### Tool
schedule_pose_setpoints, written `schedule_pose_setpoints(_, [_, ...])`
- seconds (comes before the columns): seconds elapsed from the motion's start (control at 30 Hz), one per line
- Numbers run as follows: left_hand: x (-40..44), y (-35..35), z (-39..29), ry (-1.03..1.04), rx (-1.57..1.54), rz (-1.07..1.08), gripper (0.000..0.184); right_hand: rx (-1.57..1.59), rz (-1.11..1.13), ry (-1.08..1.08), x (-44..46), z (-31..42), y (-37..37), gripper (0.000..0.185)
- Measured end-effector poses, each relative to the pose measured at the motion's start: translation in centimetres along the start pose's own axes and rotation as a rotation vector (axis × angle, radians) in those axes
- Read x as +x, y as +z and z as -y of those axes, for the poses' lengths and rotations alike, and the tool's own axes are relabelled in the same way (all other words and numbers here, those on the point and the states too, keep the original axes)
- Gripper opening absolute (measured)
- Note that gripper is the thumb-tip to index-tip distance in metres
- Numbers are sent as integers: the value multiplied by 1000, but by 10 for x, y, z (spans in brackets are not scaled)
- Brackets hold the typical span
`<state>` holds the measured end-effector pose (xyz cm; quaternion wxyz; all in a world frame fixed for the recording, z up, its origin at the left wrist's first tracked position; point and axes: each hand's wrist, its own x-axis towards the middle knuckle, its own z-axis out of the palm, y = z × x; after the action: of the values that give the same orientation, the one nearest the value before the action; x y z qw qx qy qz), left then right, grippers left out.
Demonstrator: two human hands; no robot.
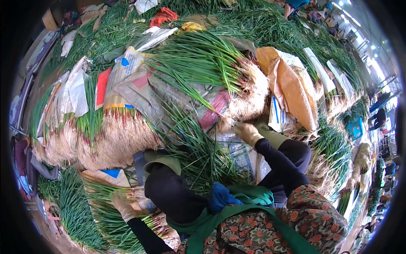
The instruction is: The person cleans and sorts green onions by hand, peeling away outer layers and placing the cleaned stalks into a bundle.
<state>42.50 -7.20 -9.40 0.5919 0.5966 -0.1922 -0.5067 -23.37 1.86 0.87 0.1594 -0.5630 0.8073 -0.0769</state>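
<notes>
Looking down through the head camera, I see the left hand in a pale glove (pixel 122 205) at the lower left, over a heap of long green onions with reddish stems (pixel 111 218). Its fingers point toward the leaves; I cannot tell from here whether they are spread or pinching any stems. The right hand in a pale glove (pixel 248 133) is ahead of the right knee, just beside the shaggy, straw-coloured roots of a big bundle of green onions (pixel 224 70). Those fingers look bent, but I cannot make out whether they pinch anything.

The big bundle lies ahead of me, leaves to the left and roots to the right, on a grey woven plastic sheet with pink bands (pixel 182 95). Between my view of the two knees, loose dark-green leaves (pixel 203 152) spread beside a white and blue printed sack (pixel 243 154). To the left stands a row of pale-rooted onion bundles (pixel 120 137), partly covered by printed sacks. An orange-brown folded sack (pixel 292 89) lies to the right of the big bundle. A green apron (pixel 201 226) and a crumpled blue cloth (pixel 222 197) show near the bottom.
</notes>
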Motion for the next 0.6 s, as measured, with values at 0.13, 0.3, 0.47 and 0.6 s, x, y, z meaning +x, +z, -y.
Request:
schedule_pose_setpoints(0.13, [-155,183,-150,392,-169,265,44,265,-394,-59,62,36,0,30])
schedule_pose_setpoints(0.3, [-254,300,-136,212,-441,977,43,112,-62,72,71,59,21,28])
schedule_pose_setpoints(0.47, [-267,379,33,-585,-119,643,46,111,109,-14,-23,100,-20,32])
schedule_pose_setpoints(0.6, [-265,373,86,-596,-85,701,30,604,447,-407,-66,72,-12,42])
